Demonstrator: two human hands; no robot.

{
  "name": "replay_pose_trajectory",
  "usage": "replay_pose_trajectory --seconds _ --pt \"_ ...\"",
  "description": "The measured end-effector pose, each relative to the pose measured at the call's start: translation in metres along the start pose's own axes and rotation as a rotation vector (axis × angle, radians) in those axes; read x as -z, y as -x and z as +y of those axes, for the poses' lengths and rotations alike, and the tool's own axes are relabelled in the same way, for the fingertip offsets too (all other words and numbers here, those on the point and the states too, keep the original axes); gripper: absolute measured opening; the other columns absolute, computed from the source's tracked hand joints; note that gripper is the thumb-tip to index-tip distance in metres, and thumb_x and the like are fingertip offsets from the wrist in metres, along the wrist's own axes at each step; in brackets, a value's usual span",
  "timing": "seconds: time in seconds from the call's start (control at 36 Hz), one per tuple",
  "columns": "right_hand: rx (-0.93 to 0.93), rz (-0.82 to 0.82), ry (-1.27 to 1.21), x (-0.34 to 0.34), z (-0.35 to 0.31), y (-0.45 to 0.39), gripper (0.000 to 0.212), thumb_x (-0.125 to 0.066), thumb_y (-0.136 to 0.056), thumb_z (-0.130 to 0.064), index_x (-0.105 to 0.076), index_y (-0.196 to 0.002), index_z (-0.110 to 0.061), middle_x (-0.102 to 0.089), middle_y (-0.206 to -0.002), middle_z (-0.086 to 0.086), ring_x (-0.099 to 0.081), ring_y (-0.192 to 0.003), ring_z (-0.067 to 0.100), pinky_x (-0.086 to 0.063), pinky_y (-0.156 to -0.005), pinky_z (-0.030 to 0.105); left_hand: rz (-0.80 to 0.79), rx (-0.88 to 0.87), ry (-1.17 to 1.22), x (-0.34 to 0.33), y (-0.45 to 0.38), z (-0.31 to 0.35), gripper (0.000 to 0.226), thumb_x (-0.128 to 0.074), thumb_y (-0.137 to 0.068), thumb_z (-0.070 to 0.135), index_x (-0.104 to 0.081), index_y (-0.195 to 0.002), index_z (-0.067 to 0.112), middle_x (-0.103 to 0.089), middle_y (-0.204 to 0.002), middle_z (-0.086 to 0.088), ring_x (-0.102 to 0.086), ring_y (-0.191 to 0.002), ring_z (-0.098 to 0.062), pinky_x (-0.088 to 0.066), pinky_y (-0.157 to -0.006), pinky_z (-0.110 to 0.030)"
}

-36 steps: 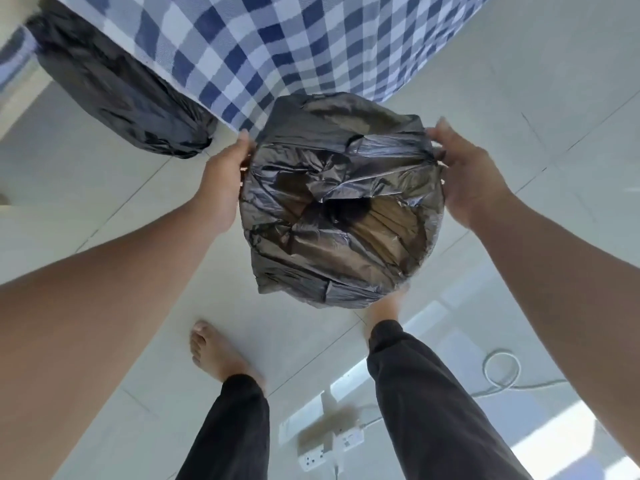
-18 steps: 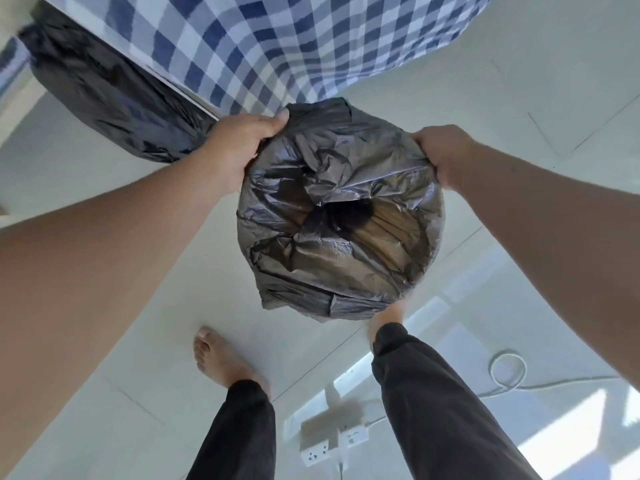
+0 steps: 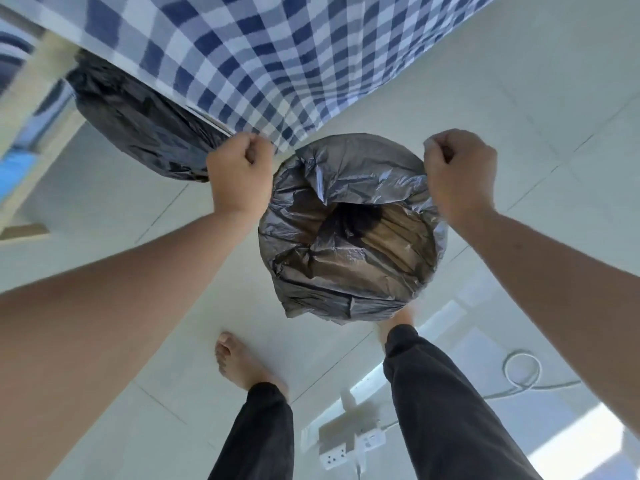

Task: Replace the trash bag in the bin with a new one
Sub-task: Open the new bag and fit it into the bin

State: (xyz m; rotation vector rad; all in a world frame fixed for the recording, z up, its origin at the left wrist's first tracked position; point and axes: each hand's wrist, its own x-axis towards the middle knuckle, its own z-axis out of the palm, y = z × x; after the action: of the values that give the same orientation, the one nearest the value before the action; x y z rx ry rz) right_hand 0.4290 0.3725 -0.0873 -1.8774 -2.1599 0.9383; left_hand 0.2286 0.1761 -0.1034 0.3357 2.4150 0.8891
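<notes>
A thin black trash bag lines a round bin on the pale tiled floor; brown slats of the bin show through the plastic, and the bag's edge drapes over the rim. My left hand is fisted at the bin's left rim and my right hand at the right rim, each pinching the bag's edge. A second, full black bag lies at the upper left, partly under the checked cloth.
A blue-and-white checked cloth hangs over a table just behind the bin. My bare feet and dark trousers stand just in front of the bin. A white power strip and coiled white cable lie on the floor near my right leg.
Both hands went from flat against the bin's sides to closed fists gripping the bag's edge at the rim. The bag's far edge now sits flatter over the rim.
</notes>
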Motion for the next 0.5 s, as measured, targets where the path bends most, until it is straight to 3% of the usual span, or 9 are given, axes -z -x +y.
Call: replay_pose_trajectory --seconds 0.03,0.06,0.14,0.22,0.28,0.33,0.44,0.5 --pt "0.072 -0.015 0.002 0.0 0.001 0.014 0.024 -0.049 -0.092 -0.026 -0.067 -0.079 -0.014 -0.066 -0.081 0.0 -0.048 -0.074 0.004 -0.033 -0.067 0.014 -0.086 -0.219 -0.044 0.0 -0.027 0.034 0.039 -0.049 -0.093 0.017 -0.049 -0.063 -0.008 -0.049 -0.057 -0.027 -0.047 -0.054 -0.032 -0.039 -0.052 -0.039" --pt "0.12 -0.015 -0.005 0.0 0.002 0.024 0.025 -0.049 -0.093 -0.025 -0.066 -0.078 -0.013 -0.065 -0.08 0.001 -0.046 -0.074 0.003 -0.031 -0.066 0.011 -0.138 -0.324 -0.095 -0.001 -0.033 0.056 0.04 -0.05 -0.092 0.018 -0.046 -0.06 -0.005 -0.046 -0.053 -0.027 -0.045 -0.049 -0.036 -0.04 -0.048 -0.04" --pt "0.164 -0.053 -0.038 -0.004 0.005 0.052 0.026 -0.048 -0.094 -0.026 -0.06 -0.072 -0.019 -0.057 -0.072 -0.003 -0.048 -0.069 0.008 -0.035 -0.065 0.004 -0.372 -0.363 -0.11 -0.002 -0.001 0.048 0.041 -0.05 -0.094 0.025 -0.057 -0.068 -0.005 -0.057 -0.053 -0.022 -0.059 -0.047 -0.032 -0.052 -0.047 -0.044" --pt "0.281 -0.258 0.121 -0.019 0.007 0.067 0.034 -0.041 -0.094 -0.026 -0.053 -0.063 -0.021 -0.053 -0.067 -0.001 -0.052 -0.067 0.016 -0.045 -0.063 0.029 -0.6 -0.396 -0.263 -0.016 0.012 0.036 0.037 -0.051 -0.095 0.023 -0.066 -0.077 -0.005 -0.066 -0.067 -0.02 -0.066 -0.063 -0.032 -0.055 -0.063 -0.047" --pt "0.371 -0.422 0.271 -0.032 0.008 0.069 0.028 -0.044 -0.093 -0.018 -0.071 -0.088 -0.015 -0.066 -0.096 0.006 -0.061 -0.092 0.025 -0.051 -0.077 0.034 -0.69 -0.479 -0.436 -0.031 0.012 0.034 0.029 -0.052 -0.094 0.015 -0.072 -0.086 -0.005 -0.07 -0.088 -0.019 -0.067 -0.081 -0.032 -0.053 -0.079 -0.045" --pt "0.439 -0.566 0.393 -0.045 0.006 0.062 0.038 -0.045 -0.091 -0.012 -0.067 -0.121 -0.014 -0.063 -0.127 0.009 -0.058 -0.113 0.032 -0.05 -0.094 0.039 -0.732 -0.513 -0.574 -0.047 0.014 0.031 0.027 -0.05 -0.094 0.01 -0.072 -0.101 -0.002 -0.068 -0.108 -0.019 -0.064 -0.1 -0.033 -0.048 -0.091 -0.041" --pt "0.441 -0.693 0.544 -0.08 -0.004 0.035 0.046 -0.043 -0.094 -0.015 -0.048 -0.14 -0.018 -0.065 -0.124 0.015 -0.064 -0.105 0.036 -0.05 -0.086 0.039 -0.684 -0.497 -0.771 -0.081 -0.007 0.029 0.03 -0.039 -0.098 0.005 -0.063 -0.116 0.003 -0.065 -0.116 -0.022 -0.062 -0.108 -0.039 -0.047 -0.09 -0.042" --pt "0.387 -0.751 0.595 -0.102 -0.002 0.02 0.047 -0.038 -0.098 -0.015 -0.041 -0.145 -0.013 -0.056 -0.137 0.018 -0.056 -0.118 0.035 -0.043 -0.098 0.04 -0.712 -0.427 -0.862 -0.101 -0.019 0.024 0.032 -0.04 -0.098 0.008 -0.062 -0.123 0.006 -0.064 -0.123 -0.02 -0.061 -0.113 -0.038 -0.048 -0.092 -0.041"
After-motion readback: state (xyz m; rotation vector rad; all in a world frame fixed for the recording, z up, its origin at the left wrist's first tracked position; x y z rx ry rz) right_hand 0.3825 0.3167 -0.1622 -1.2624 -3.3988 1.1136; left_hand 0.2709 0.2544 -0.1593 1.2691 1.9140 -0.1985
